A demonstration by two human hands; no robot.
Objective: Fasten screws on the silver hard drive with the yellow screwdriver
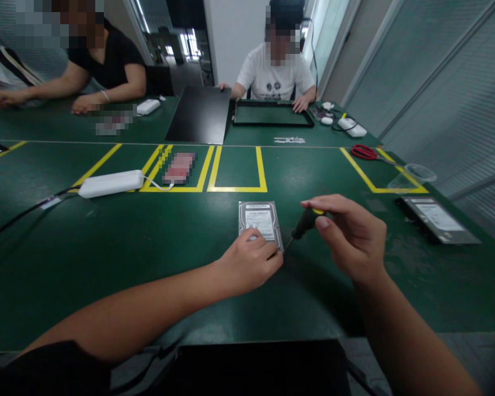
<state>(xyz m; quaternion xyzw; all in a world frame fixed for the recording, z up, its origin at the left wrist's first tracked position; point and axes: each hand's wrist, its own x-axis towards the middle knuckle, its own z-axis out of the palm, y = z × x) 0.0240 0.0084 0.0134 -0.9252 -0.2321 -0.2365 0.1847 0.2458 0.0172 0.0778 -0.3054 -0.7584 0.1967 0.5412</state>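
Note:
A silver hard drive (pixel 260 221) with a white label lies flat on the green table (pixel 148 242) in front of me. My left hand (pixel 249 265) rests on its near edge, fingers curled and pressing it down. My right hand (pixel 350 236) pinches a small screwdriver (pixel 303 224) with a black handle and yellow cap. Its thin tip points down-left at the drive's near right corner, right beside my left fingers.
A second hard drive (pixel 437 219) lies at the right. Red scissors (pixel 365 152) and a clear plastic cup (pixel 416 174) sit behind it. A white power adapter (pixel 109 183) with a cable lies at the left. Two other people sit across the table, one by a black frame (pixel 272 114).

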